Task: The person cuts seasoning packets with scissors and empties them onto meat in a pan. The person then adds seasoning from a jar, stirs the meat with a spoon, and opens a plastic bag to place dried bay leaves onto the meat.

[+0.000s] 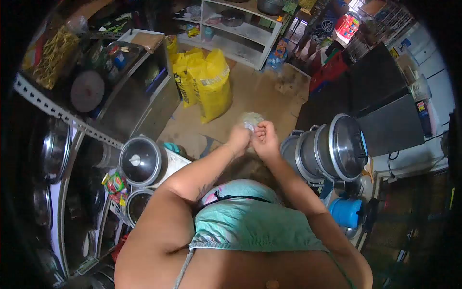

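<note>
Both of my hands meet in front of my body, above the brown floor. A small clear plastic bag (pixel 252 118) with pale contents bulges out beyond the fingers. My left hand (pixel 239 138) is closed round the gathered neck of this bag. Close beside it, my right hand (pixel 265 136) has its fingers curled and pressed together at the same gathered plastic. The bag's outline is somewhat blurred, and its contents are too unclear to name.
Yellow sacks (pixel 214 86) stand on the floor ahead. Large metal pots (pixel 337 147) are stacked at the right, near a blue container (pixel 345 213). Lidded pots (pixel 140 160) stand at the left beside metal racks (pixel 53 108). A white shelf (pixel 240 51) is at the back.
</note>
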Demonstrator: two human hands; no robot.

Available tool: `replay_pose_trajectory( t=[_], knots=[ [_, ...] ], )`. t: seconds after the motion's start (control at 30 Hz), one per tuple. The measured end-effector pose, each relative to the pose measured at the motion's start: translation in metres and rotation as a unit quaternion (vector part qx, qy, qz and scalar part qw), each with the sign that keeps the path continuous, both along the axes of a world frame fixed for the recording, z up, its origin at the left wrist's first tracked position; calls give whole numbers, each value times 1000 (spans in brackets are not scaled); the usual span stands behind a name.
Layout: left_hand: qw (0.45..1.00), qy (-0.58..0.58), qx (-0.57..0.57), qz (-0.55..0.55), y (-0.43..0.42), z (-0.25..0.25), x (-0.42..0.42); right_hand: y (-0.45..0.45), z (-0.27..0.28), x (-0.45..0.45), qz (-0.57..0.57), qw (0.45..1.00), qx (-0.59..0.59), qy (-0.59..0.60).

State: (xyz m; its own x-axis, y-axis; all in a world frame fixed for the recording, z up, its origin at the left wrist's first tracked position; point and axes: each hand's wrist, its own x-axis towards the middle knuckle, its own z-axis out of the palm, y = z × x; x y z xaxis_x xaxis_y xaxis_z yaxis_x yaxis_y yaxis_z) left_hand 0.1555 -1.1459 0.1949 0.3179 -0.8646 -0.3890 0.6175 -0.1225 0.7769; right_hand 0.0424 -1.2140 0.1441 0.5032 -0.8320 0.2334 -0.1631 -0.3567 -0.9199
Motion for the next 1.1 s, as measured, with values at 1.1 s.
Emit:
replay_pose_trajectory(
  t=[1.1],
  knots=[
    [914,-301,269,41,-115,-151,207,-143,-5,242,273,943,-159,104]
  ],
)
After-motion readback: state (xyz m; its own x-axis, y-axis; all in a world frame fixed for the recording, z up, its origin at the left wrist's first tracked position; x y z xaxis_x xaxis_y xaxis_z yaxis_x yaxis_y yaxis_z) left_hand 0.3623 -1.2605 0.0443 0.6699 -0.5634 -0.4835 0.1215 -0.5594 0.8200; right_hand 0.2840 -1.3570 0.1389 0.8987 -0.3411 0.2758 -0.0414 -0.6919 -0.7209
